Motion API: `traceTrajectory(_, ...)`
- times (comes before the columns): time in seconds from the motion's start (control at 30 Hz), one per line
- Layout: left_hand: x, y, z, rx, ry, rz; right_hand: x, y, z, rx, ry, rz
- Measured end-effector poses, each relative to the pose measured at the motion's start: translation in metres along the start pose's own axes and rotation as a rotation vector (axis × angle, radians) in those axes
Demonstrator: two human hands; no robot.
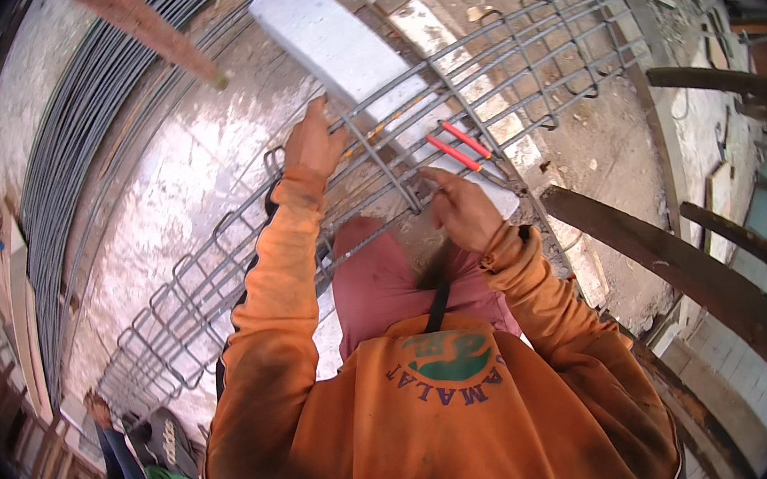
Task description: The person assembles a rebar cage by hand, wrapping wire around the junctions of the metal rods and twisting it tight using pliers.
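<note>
A long rebar cage (478, 68) of grey steel bars and rectangular stirrups lies across a white block (333, 46) in front of me. My left hand (314, 141) is closed on one of the cage's long bars. My right hand (461, 207) is at a stirrup near the cage's lower edge, fingers curled around thin wire or a bar; which one I cannot tell. Red-handled pliers (458, 148) rest on the cage just above my right hand. My orange sleeves reach up from the lower edge.
A big bundle of curved steel rods (77, 123) lies at the left. A rusty bar (156, 29) crosses the top left. Dark wooden beams (679, 262) run at the right. Another person (136, 476) crouches at the lower left. The floor is rough concrete.
</note>
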State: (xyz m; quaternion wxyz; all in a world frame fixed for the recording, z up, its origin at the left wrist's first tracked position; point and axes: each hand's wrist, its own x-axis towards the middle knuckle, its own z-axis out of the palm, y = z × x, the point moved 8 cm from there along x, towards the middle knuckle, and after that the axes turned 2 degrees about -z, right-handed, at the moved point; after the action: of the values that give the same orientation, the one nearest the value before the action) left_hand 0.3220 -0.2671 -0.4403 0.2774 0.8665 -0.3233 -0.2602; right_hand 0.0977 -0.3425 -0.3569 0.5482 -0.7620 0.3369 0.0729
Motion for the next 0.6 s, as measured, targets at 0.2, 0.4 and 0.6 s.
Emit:
traceTrajectory(0.2, -0.006, 0.014, 0.022, -0.298, -0.147, -0.092, 0.049, 0.035, 0.025, -0.366, 0.025, 0.090)
traceTrajectory(0.4, -0.019, 0.003, 0.009, -0.354, -0.048, 0.033, 0.085, 0.006, 0.044, -0.159, 0.130, 0.005)
traceTrajectory(0.6, -0.015, -0.035, 0.011, -0.308, -0.107, 0.045, 0.122, 0.026, 0.094, 0.048, 0.259, 0.064)
